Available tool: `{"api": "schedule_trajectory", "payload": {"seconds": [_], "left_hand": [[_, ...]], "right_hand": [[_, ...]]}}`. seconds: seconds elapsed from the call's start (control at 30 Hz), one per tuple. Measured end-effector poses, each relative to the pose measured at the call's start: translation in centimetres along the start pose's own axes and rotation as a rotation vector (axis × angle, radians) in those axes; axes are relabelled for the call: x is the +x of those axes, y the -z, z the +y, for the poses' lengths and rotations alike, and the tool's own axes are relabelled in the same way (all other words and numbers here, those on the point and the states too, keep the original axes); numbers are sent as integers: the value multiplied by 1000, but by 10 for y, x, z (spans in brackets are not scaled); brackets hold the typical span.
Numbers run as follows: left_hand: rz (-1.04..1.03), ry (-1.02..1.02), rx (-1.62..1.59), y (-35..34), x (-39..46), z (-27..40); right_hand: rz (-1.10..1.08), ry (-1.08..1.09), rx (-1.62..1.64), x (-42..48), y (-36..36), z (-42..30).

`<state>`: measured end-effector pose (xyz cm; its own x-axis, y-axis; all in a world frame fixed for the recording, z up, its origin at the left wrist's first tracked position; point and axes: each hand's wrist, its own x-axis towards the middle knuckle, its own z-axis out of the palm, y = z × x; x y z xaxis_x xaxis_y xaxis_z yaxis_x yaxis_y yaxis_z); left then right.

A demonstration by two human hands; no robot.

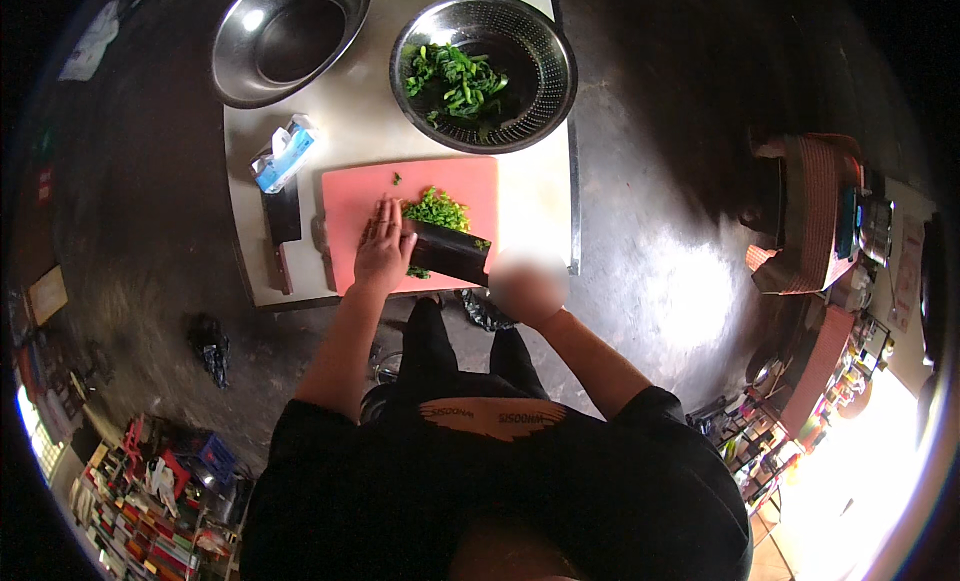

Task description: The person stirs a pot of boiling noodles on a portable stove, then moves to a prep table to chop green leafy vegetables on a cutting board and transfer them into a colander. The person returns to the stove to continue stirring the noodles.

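A pink cutting board [349, 198] lies near the table edge before me. My right hand [529, 284], blurred in the picture, is at the handle end of a cleaver with a broad dark blade [450, 252], its fingers around the hidden handle. The blade lies slantwise over the board. Chopped greens [437, 209] are heaped just beyond it, and a few more bits show on its near side. My left hand [385, 243] rests at the blade's far left end, fingers stretched and pointing away from me; whether it presses on the blade or the board is hard to tell.
A perforated steel colander [551, 93] with leafy greens [461, 82] stands at the table's far right. At the far left is a steel basin [300, 44]. A tissue pack [285, 157] lies partly over a second cleaver [283, 217] left of the board, on the white table [360, 123].
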<state>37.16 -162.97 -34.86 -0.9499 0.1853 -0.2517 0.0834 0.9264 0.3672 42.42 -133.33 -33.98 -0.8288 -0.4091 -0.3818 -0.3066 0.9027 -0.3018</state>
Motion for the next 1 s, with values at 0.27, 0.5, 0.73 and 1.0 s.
{"api": "schedule_trajectory", "payload": {"seconds": [0.27,0.5,0.73,1.0], "left_hand": [[-263,-576,-134,16,-31,80],[-175,-506,-93,16,-10,58],[138,-90,-352,18,10,-9],[411,61,-310,-43,-23,-15]], "right_hand": [[25,110,98,3,1,-1],[-89,218,10,18,34,2],[-288,126,86,-5,67,8],[-14,-401,769,-70,-21,20]]}}
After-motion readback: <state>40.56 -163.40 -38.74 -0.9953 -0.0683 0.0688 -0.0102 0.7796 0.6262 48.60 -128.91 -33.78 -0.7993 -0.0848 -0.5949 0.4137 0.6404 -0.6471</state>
